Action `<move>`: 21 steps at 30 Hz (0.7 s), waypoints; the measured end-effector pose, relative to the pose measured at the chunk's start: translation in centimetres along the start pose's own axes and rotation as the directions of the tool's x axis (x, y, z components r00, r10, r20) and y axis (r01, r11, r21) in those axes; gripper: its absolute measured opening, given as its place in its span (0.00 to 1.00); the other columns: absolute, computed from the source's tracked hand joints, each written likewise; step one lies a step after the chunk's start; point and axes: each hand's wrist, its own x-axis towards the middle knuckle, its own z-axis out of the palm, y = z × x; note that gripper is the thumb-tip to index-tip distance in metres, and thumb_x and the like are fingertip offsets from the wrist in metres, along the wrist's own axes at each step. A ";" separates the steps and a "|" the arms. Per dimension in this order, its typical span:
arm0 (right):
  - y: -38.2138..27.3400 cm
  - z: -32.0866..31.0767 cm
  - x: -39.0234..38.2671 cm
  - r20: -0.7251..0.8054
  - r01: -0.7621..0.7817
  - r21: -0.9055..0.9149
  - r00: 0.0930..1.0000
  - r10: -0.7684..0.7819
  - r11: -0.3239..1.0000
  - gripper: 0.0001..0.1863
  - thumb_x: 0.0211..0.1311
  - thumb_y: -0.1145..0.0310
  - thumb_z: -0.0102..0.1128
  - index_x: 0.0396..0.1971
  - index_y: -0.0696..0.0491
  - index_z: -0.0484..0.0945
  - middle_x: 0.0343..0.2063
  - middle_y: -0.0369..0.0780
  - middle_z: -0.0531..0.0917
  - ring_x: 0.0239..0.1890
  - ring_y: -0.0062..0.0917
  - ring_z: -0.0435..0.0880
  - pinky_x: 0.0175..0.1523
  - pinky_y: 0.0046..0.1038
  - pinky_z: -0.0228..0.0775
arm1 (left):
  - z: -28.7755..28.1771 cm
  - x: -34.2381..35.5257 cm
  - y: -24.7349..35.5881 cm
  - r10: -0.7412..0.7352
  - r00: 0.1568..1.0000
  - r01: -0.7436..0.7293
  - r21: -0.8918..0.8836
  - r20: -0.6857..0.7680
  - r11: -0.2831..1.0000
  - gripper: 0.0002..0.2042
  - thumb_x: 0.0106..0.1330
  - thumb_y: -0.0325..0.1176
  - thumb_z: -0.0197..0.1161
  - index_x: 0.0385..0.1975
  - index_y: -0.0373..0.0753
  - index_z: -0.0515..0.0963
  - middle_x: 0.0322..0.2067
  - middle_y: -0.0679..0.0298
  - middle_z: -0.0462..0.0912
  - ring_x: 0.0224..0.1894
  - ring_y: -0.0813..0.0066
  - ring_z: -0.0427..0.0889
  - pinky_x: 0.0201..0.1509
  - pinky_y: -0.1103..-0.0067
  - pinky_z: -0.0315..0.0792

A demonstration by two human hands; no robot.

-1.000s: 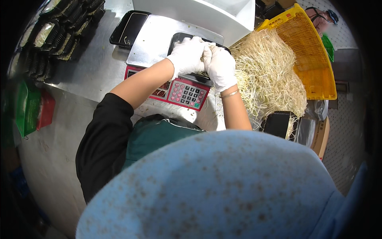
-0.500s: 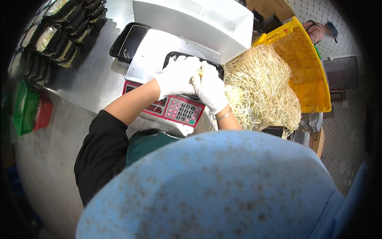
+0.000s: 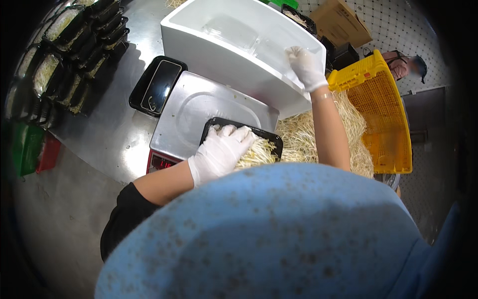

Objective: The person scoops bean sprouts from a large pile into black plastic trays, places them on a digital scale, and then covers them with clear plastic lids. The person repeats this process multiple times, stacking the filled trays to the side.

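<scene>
My left hand (image 3: 223, 152), in a white glove, lies over the left part of a black plastic tray (image 3: 211, 123), its fingers spread on the bean sprouts (image 3: 261, 153) in it. The tray rests on the steel plate of a weighing scale (image 3: 172, 127), whose red front is mostly hidden. My right hand (image 3: 304, 66), gloved too, is above the right end of a white foam box (image 3: 219, 47). Its fingers are curled closed, and anything inside them is hidden. Left of the scale lies another black tray (image 3: 158, 85), with a few stray sprouts in it.
A large heap of sprouts (image 3: 348, 119) lies right of the scale, beside a yellow crate (image 3: 378, 99). Filled black trays (image 3: 74, 60) are stacked at far left. Green (image 3: 26, 147) and red baskets (image 3: 49, 154) stand below them. A cardboard box (image 3: 341, 22) and another person (image 3: 398, 65) are at far right.
My right hand has left the tray and moved up and right over the foam box. My left hand has stayed at the tray, its fingers now spread. The view has shifted.
</scene>
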 end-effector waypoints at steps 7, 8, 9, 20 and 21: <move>7.3 9.9 9.7 0.631 0.167 -0.001 0.765 -0.129 0.986 0.19 0.61 0.58 0.55 0.47 0.53 0.79 0.42 0.42 0.84 0.44 0.30 0.81 0.53 0.29 0.67 | 2.6 0.5 0.1 -0.023 0.985 0.041 0.101 -0.173 0.994 0.21 0.58 0.41 0.56 0.51 0.42 0.73 0.53 0.61 0.75 0.48 0.58 0.77 0.51 0.54 0.70; 7.5 10.1 9.6 0.777 0.094 0.097 0.615 -0.135 0.991 0.20 0.61 0.57 0.55 0.47 0.53 0.79 0.42 0.42 0.84 0.45 0.30 0.81 0.53 0.29 0.67 | 2.6 0.5 0.1 0.017 0.972 0.010 0.114 -0.235 0.993 0.20 0.57 0.42 0.56 0.48 0.41 0.73 0.49 0.62 0.75 0.45 0.61 0.77 0.47 0.57 0.72; 8.0 10.6 8.8 0.789 0.200 0.072 0.587 -0.179 0.977 0.22 0.60 0.55 0.56 0.46 0.55 0.79 0.43 0.45 0.84 0.47 0.35 0.81 0.53 0.31 0.68 | 2.6 0.7 -0.1 0.059 0.954 -0.021 0.129 -0.295 0.991 0.19 0.56 0.43 0.56 0.45 0.40 0.74 0.44 0.63 0.76 0.43 0.65 0.77 0.42 0.59 0.74; 8.2 11.9 9.5 0.554 0.237 -0.378 0.832 0.014 0.895 0.20 0.57 0.62 0.53 0.44 0.58 0.81 0.47 0.51 0.81 0.51 0.43 0.80 0.55 0.38 0.71 | 1.7 1.0 -0.1 -0.054 0.998 0.055 0.018 -0.042 0.998 0.26 0.57 0.45 0.56 0.55 0.42 0.69 0.57 0.58 0.72 0.54 0.53 0.74 0.53 0.51 0.69; 6.6 10.5 8.5 0.541 0.220 -0.379 0.841 0.022 0.899 0.19 0.57 0.63 0.52 0.43 0.58 0.81 0.46 0.51 0.81 0.51 0.44 0.80 0.55 0.38 0.71 | 2.0 1.0 -0.1 -0.069 0.997 0.070 0.037 -0.030 0.997 0.25 0.57 0.44 0.56 0.55 0.43 0.70 0.57 0.59 0.72 0.54 0.54 0.74 0.51 0.51 0.70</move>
